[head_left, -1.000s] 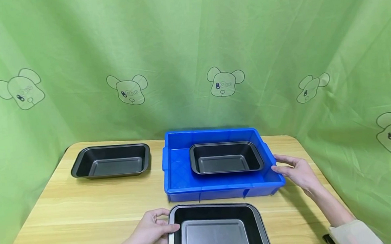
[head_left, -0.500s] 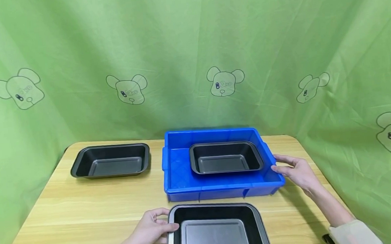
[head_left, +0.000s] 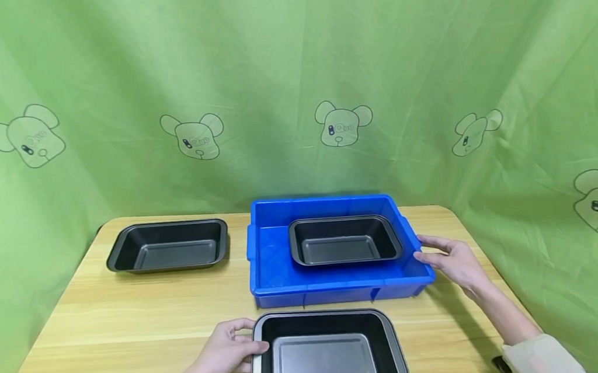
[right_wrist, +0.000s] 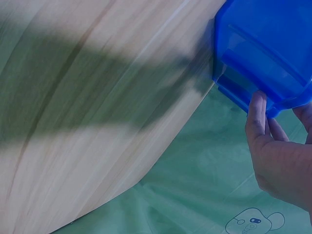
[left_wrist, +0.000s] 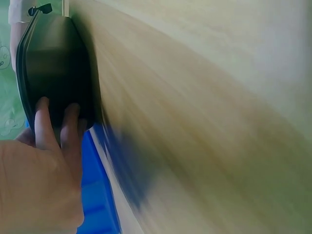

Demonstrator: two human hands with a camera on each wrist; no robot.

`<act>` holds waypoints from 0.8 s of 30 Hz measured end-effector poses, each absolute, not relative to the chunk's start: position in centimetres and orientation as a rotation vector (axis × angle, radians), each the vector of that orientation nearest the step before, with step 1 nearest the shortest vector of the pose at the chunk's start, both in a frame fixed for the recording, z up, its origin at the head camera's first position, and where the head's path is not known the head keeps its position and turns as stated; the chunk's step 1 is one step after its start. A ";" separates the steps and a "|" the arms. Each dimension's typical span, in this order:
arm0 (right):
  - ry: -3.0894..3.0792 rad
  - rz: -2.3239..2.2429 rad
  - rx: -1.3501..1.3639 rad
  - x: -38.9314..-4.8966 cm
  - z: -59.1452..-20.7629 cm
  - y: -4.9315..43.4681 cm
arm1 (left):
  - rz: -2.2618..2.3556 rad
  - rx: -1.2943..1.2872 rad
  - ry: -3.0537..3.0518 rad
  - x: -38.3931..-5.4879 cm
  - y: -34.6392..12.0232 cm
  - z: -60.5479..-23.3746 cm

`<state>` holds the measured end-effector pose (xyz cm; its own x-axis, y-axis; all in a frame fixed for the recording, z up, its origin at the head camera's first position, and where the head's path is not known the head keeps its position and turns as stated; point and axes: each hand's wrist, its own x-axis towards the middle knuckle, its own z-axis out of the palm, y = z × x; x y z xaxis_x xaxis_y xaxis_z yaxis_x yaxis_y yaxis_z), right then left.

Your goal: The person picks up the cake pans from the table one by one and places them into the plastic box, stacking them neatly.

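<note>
Near the front of the table my left hand (head_left: 219,354) holds a dark loaf pan (head_left: 323,360) by its left end. The thumb lies over the rim, and in the left wrist view two fingers (left_wrist: 71,124) press the outer wall. My right hand (head_left: 455,265) grips the right end of a blue plastic bin (head_left: 273,259), with its thumb at the rim. In the right wrist view the fingers (right_wrist: 256,114) lie against the outside of the bin. Inside the bin, toward its right side, sits a second loaf pan (head_left: 338,251).
A third loaf pan (head_left: 178,254) stands at the back left of the wooden table (head_left: 121,341). Green curtain (head_left: 268,66) with printed bear heads hangs behind and at both sides. A small black object (head_left: 502,368) lies by the right sleeve.
My left hand and the loaf pan it holds have shifted slightly to the left. The right hand stays at the bin's end, and the other pans have not moved.
</note>
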<state>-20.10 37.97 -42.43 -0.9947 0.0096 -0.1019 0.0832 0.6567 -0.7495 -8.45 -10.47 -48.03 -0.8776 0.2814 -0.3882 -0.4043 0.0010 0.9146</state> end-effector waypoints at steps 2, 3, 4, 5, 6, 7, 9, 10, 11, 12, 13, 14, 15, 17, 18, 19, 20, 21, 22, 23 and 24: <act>2.773 -1.274 0.070 -20.1 -42.5 37.9 | 1.933 -0.126 1.812 -8.4 -10.6 -48.0; 2.770 -1.278 0.065 -20.1 -42.5 37.9 | 1.935 -0.127 1.809 -8.4 -10.7 -48.0; 2.768 -1.284 0.063 -20.1 -42.5 37.9 | 1.938 -0.128 1.807 -8.4 -10.8 -48.0; 2.767 -1.287 0.064 -20.1 -42.5 37.9 | 1.941 -0.129 1.807 -8.4 -10.9 -48.1; 2.767 -1.289 0.067 -20.1 -42.5 38.0 | 1.941 -0.130 1.808 -8.3 -11.0 -48.1; 2.767 -1.290 0.067 -20.1 -42.5 38.0 | 1.940 -0.130 1.810 -8.3 -11.0 -48.1; 2.769 -1.285 0.072 -20.1 -42.4 38.0 | 1.935 -0.132 1.816 -8.3 -11.2 -48.1; 2.770 -1.283 0.077 -20.1 -42.5 38.1 | 1.934 -0.133 1.818 -8.2 -11.3 -48.1; 2.770 -1.279 0.081 -20.1 -42.5 38.1 | 1.933 -0.133 1.821 -8.2 -11.3 -48.1; 2.771 -1.277 0.079 -20.1 -42.5 38.1 | 1.931 -0.133 1.824 -8.2 -11.4 -48.1; 2.772 -1.275 0.078 -20.1 -42.6 38.1 | 1.930 -0.133 1.827 -8.2 -11.5 -48.1; 2.773 -1.274 0.078 -20.1 -42.6 38.1 | 1.929 -0.130 1.830 -8.2 -11.6 -48.1; 2.772 -1.275 0.079 -20.1 -42.6 38.1 | 1.929 -0.129 1.831 -8.2 -11.6 -48.1; 2.771 -1.278 0.076 -20.1 -42.7 38.1 | 1.929 -0.122 1.833 -8.1 -11.8 -48.1; 2.770 -1.280 0.072 -20.1 -42.7 38.1 | 1.929 -0.118 1.834 -8.1 -11.8 -48.1; 2.768 -1.281 0.072 -20.2 -42.8 38.1 | 1.928 -0.117 1.836 -8.1 -11.9 -48.0; 2.767 -1.281 0.072 -20.2 -42.8 38.1 | 1.927 -0.116 1.838 -8.0 -11.9 -48.0; 2.767 -1.279 0.074 -20.2 -42.8 38.2 | 1.926 -0.117 1.839 -8.0 -12.0 -47.9; 2.767 -1.278 0.074 -20.3 -42.9 38.2 | 1.926 -0.117 1.841 -8.0 -12.0 -47.9; 2.768 -1.276 0.075 -20.3 -42.9 38.3 | 1.926 -0.118 1.844 -7.9 -12.1 -47.8; 2.770 -1.274 0.076 -20.3 -42.9 38.3 | 1.926 -0.120 1.847 -7.9 -12.1 -47.8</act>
<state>-20.26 38.27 -42.87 -0.9946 0.0070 -0.1040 0.0835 0.6507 -0.7547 -7.92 -12.09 -47.76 -0.8877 0.2678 -0.3744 -0.3853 0.0128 0.9227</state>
